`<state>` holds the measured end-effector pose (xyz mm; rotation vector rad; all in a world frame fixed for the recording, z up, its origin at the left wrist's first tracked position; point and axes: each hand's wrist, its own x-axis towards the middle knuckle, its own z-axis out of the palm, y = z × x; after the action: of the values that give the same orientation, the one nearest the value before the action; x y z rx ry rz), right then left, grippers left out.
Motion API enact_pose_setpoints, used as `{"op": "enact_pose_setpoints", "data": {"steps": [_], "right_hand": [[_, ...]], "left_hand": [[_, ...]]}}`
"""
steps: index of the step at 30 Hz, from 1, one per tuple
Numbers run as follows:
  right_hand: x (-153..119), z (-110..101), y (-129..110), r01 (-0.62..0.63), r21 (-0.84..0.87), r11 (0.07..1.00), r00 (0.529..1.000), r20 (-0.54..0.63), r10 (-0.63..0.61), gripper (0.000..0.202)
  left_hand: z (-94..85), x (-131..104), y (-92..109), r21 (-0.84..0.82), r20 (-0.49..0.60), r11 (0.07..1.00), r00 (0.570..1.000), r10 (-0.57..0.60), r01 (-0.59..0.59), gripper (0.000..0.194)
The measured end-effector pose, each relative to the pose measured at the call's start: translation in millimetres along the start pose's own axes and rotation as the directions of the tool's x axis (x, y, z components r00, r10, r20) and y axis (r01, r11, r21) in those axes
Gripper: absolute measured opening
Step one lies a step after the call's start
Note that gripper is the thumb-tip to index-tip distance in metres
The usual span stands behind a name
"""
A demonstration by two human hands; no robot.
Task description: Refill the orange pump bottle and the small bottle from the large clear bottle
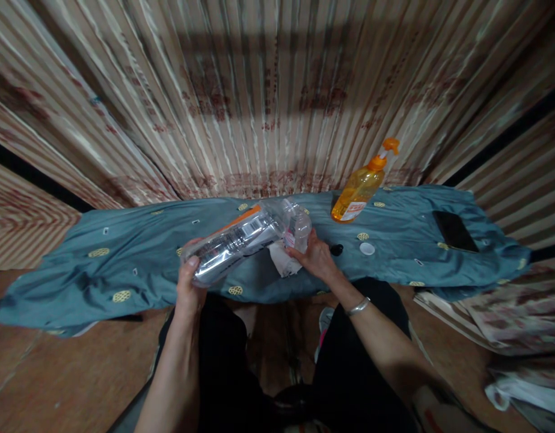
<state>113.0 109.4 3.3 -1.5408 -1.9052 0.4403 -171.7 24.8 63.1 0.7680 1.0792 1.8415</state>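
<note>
Most fingers of the left hand [190, 282] were hidden behind the big clear bottle [234, 242], whose words were too blurry to read. The right hand [318, 255] covered some of the small clear bottle [300, 224]. One black thing [336, 249] was too tiny to name. The top edge cut off the curtain [277, 78].

Beige pleated curtain [268, 90], brown floor [42, 373]

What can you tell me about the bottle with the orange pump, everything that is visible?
The bottle looks like clear plastic holding amber liquid, with an orange pump on top and a pale label low on its front, its print too blurred to read. It stands on the blue-green cloth near the curtain, leaning rightward in this view. Neither hand touches it; the right hand is nearer.
</note>
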Motion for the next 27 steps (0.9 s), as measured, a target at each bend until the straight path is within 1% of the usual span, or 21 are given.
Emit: {"op": "enact_pose_setpoints", "data": {"steps": [4,7,10,13,15,19,22,27], "right_hand": [[-0.9,0.3,0.2,0.023,-0.054,0.998,1.0,-0.006,-0.023,0.065],[-0.9,0.4,2.2,0.035,-0.058,0.998,0.999,0.0,-0.035,0.062],[-0.8,1.4,5.5,0.05,-0.056,0.997,0.999,-0.016,-0.051,0.058],[-1.0,2.8,8.0,0.056,-0.044,0.997,0.998,-0.037,-0.058,0.06],[-1.2,3.3,8.5,0.049,-0.038,0.998,0.998,-0.027,-0.05,0.06],[-1.0,2.6,7.8,0.03,-0.033,0.999,1.0,-0.007,-0.03,0.058],[-0.6,1.4,6.9,0.021,-0.018,1.0,1.0,-0.013,-0.022,0.057],[-0.5,-0.7,3.6,-0.018,-0.009,1.0,1.0,0.005,0.018,0.061]], "left_hand": [[7.9,-2.7,0.0,0.025,-0.038,0.996,0.995,0.087,-0.086,0.061],[5.7,-2.6,-1.7,0.045,-0.024,0.993,0.993,0.114,-0.113,0.063],[-1.5,-1.5,-3.6,0.058,0.003,0.992,0.994,0.109,-0.109,0.069],[-8.0,-1.4,-4.5,0.056,0.027,0.992,0.994,0.108,-0.109,0.076],[-11.1,-1.9,-4.1,0.062,0.051,0.993,0.994,0.093,-0.096,0.081],[-15.9,-2.3,-2.4,0.084,0.1,0.994,0.993,0.062,-0.071,0.085],[-19.0,-1.6,-1.9,0.085,0.117,0.993,0.99,0.073,-0.084,0.087],[-19.9,-5.2,-1.6,0.108,0.152,0.989,0.984,0.088,-0.105,0.098]]}}
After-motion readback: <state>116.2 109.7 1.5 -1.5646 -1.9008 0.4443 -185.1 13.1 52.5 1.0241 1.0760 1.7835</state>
